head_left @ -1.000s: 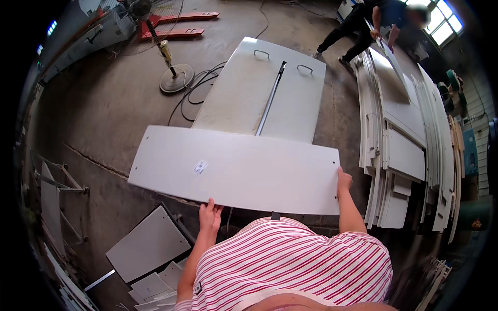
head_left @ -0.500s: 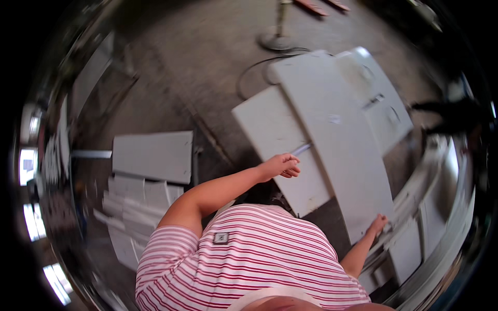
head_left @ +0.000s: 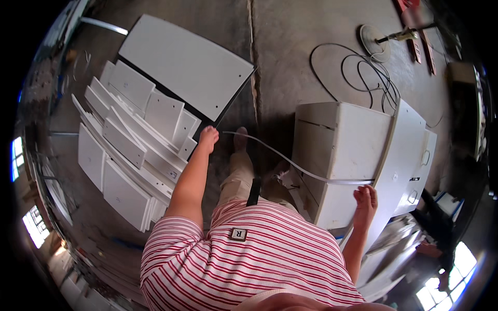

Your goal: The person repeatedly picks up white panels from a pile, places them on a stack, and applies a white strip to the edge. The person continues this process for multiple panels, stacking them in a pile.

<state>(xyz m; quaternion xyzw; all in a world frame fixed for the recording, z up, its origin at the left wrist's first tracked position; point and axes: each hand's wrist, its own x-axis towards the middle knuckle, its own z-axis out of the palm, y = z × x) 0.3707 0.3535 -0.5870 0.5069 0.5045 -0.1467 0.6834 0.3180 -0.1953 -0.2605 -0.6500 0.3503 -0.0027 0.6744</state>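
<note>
A long, thin pale strip [head_left: 290,161] bows across in front of me, from a stack of boards on the right to my left hand. My left hand [head_left: 209,139] is closed at the strip's free end; the grip itself is hard to make out. On the right, the strip lies over the white stack [head_left: 358,137] and meets a long white panel [head_left: 398,150] on it. My right hand [head_left: 366,201] is beside that panel just below the strip, its fingers bent and apart. Whether it touches the panel, I cannot tell.
To the left lie several white boards [head_left: 124,142] in an uneven pile, with a large grey-white panel [head_left: 181,65] beyond. A looped black cable [head_left: 358,59] runs to a round-based stand [head_left: 374,42]. Red forks [head_left: 415,46] reach in at top right.
My view has turned left. My left hand has swung away from the right-hand stack, and the strip now stretches out long towards it. My right hand has moved up along the panel.
</note>
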